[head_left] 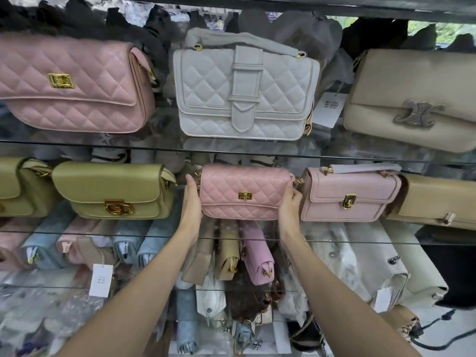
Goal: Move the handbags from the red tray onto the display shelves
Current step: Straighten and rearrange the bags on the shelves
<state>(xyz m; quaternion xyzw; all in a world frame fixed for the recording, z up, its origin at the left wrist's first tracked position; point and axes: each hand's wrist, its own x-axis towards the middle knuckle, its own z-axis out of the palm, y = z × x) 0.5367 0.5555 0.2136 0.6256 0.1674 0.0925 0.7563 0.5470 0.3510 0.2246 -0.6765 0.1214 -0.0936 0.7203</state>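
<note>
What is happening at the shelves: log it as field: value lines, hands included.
bag: small pink quilted bag, upright, clasp facing out
left hand: flat against its left end
right hand: fingers curled round its right end
place: glass shelf, between olive green bag and pale pink bag
above: white quilted bag
red tray: not in view

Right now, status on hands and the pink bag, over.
Left hand flat against pink quilted handbag, right hand curled round its right end. Handbag at glass shelf, between green bag and pale pink bag. Tight gap on right.
</note>
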